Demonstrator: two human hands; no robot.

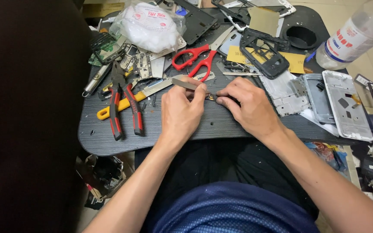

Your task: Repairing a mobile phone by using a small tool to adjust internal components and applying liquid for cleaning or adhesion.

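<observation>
Blue mesh fabric (234, 211) of the person's clothing lies nearest, at the bottom edge, with dark trousers above it. Beyond sits a dark ribbed desk (221, 125), crowded along its far half.

Surroundings: red-and-black pliers (124, 105) lie at the left, beside a yellow-handled tool (121, 105) that runs diagonally under them. Red-handled scissors (195, 60) lie just beyond the hands, blades pointing far right. A clear bag of white material (150, 26) sits at the far left, with small circuit boards (141, 62) near it. A black phone frame (264, 54) rests on a yellow envelope (296, 62) at far centre. White and grey phone housings (346, 103) lie at the right edge, and a clear plastic bottle (355, 36) lies at the far right corner. A dark mass fills the whole left side of the view and hides that part of the scene.

Pose: both forearms reach in from the near edge and meet at the desk's centre, wrists low, knuckles up.

Hands: the left hand (180, 112) is closed narrowly around metal tweezers (186, 84), whose free end points far left. The right hand (247, 103) is curled, fingertips pressed down on a small dark part (212, 97) on the desk between the two hands; its kind cannot be made out, possibly a small component with a gold-coloured spot. The tweezer tips appear to meet this part.
</observation>
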